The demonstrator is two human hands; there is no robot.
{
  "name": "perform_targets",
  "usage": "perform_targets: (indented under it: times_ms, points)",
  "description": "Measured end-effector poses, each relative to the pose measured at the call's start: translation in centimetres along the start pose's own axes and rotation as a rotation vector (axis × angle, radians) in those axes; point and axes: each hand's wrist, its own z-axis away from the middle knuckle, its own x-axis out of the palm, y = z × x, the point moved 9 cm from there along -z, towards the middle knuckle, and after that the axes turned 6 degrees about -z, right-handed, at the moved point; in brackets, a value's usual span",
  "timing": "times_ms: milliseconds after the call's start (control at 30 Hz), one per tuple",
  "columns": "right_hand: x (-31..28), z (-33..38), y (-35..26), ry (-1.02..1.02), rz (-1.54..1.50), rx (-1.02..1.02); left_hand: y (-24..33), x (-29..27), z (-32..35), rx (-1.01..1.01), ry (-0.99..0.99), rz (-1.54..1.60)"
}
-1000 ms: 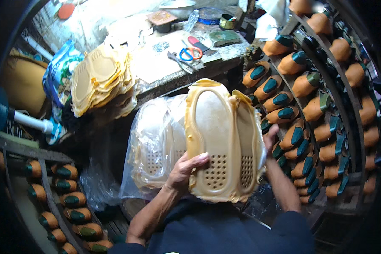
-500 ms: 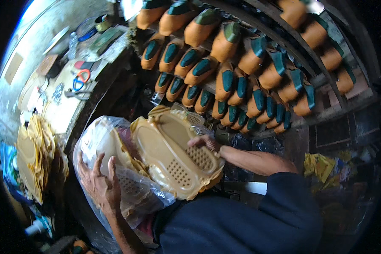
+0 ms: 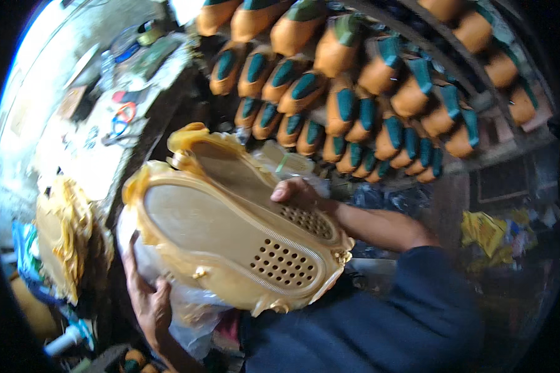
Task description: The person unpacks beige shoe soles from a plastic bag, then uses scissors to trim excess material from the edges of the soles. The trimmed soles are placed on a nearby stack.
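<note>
Sole sheet [image 3: 230,224]: two tan moulded soles joined by ragged flash, tilted, over the plastic bag [image 3: 196,304] and hiding part of it from me.
Step in hand: I read it as shifting or turning one sole sheet by its side; into or out of the bag, I can't tell.
Right hand [image 3: 305,196]: clamped on the sheet's right edge, thumb on the upper face near one perforated heel, fingers out of my sight.
Left hand [image 3: 149,304]: thumb and fingers apart, just beside the sheet's lower-left edge. Contact with sheet or plastic: can't tell.
Next move: I'd say it calls for the left hand to support the near edge; one-sided hold could let the wide part sag.
In the way: loose plastic near the left hand, could snag the flash. Pale perforated piece [image 3: 300,163] with green band [image 3: 282,163] sits just past the sheet.
Workbench [image 3: 152,96]: off left, with scissors [image 3: 121,121]; stack of similar sheets [image 3: 59,242] nearby.
Shoes [image 3: 341,112]: orange and teal, rows beyond the right hand; I'd limit any swing that way.
Yellow scraps [image 3: 482,233]: far right, well apart from both hands.
</note>
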Motion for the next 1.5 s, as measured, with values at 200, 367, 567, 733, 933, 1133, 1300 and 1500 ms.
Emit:
perform_targets:
  times_ms: [200, 367, 567, 733, 933, 1133, 1300, 1500]
  points:
    - [1.4, 1.0, 1.9, 0.232, 0.134, 0.628, -0.2, -1.6, -0.4, -0.124, -0.033, 0.297]
    - [3.7, -1.7, -2.0, 0.227, 0.444, 0.465, 2.5, -0.3, -1.6, -0.014, -0.076, 0.190]
    - [12.1, -7.1, -4.6, -0.042, 0.955, 0.091, 5.1, 2.7, -1.7, -0.083, -0.165, 0.155]
    - [10.0, -8.3, 4.4, 0.317, 0.168, 0.231, 5.5, 2.9, -0.7, -0.114, -0.109, 0.267]
    - [7.1, -4.9, 4.8, 0.200, 0.813, 0.150, 6.7, 1.1, -0.7, 0.105, -0.040, 0.724]
    - [8.4, -5.5, 7.6, 0.109, 0.791, 0.018, 6.8, 4.8, 0.3, 0.059, -0.019, 0.737]
    - [9.9, -3.2, 9.1, 0.324, 1.265, -0.008, 5.6, 5.3, 0.4, -0.003, 0.162, 0.751]
    - [11.0, -3.6, 11.8, 0.231, 1.043, -0.210, 2.9, 8.7, 2.1, 0.066, -0.178, 1.081]
